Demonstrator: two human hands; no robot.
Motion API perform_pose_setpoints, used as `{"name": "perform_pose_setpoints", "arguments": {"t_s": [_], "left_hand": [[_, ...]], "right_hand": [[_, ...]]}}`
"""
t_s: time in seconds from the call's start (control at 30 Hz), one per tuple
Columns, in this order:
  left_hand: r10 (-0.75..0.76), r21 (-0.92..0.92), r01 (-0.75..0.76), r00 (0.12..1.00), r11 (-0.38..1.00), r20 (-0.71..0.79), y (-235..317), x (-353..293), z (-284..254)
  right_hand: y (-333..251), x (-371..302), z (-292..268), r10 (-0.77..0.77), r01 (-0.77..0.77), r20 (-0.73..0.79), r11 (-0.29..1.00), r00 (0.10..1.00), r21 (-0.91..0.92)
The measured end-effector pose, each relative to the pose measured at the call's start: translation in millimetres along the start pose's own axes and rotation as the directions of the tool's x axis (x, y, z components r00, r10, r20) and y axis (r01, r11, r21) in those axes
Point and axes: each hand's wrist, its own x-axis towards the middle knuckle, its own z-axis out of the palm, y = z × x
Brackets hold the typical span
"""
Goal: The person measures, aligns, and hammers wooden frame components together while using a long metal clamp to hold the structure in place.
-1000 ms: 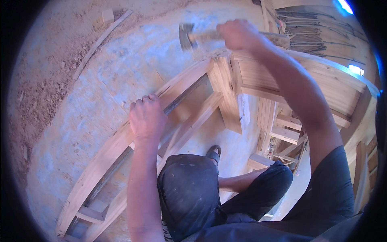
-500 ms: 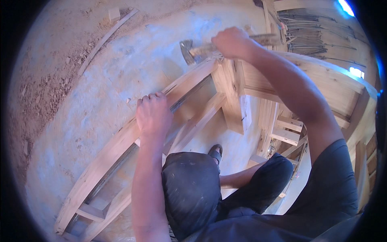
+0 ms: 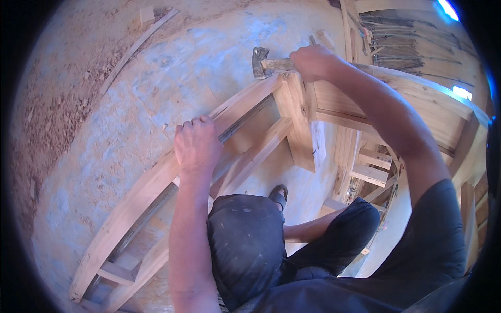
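Note:
My right hand (image 3: 314,61) is closed round the wooden handle of a hammer (image 3: 260,62), whose dark metal head lies to the left of the fist. The hammer is low at the far corner of a wooden frame, close to the top of a thick post (image 3: 295,104); whether it touches the wood I cannot tell. My left hand (image 3: 197,141) is wrapped over the long top rail (image 3: 135,195) of that frame, knuckles up and fingertips hidden behind the wood.
A lower rail (image 3: 255,151) with short crosspieces runs inside the frame by my knees. On the right stands a panelled wooden piece (image 3: 402,104). A thin strip (image 3: 138,44) and a small block (image 3: 147,15) lie on the dusty floor. Bundled rods (image 3: 391,44) lie at the far right.
The hammer and my right hand have shifted right, and the head has turned. My left hand stays on the rail, almost unmoved.

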Motion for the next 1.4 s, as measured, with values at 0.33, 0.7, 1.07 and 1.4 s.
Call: {"name": "perform_pose_setpoints", "arguments": {"t_s": [0.33, 0.7, 1.07, 1.4], "left_hand": [[0.007, 0.020, -0.008, 0.998, 1.000, 0.064, 3.8, 0.9, -4.9], [0.077, 0.099, -0.073, 0.996, 0.992, -0.039, -1.4, -3.2, 5.7], [0.065, 0.153, -0.072, 0.997, 0.986, 0.052, 13.6, -7.5, -0.3], [0.147, 0.063, -0.140, 0.980, 0.988, -0.132, 5.5, -9.7, 9.7]], "right_hand": [[3.7, 1.2, 9.5, 0.304, -0.240, -0.192, 0.925, 0.933, 0.294], [-119.0, -174.0, 103.4, 0.189, -0.321, 0.390, -0.311, 0.901, 0.894], [-225.1, -115.5, 44.8, -0.012, 0.078, 0.284, -0.950, 0.959, -0.302], [-210.2, -78.8, 8.1, 0.088, 0.301, 0.369, -0.762, 0.925, -0.573]]}}
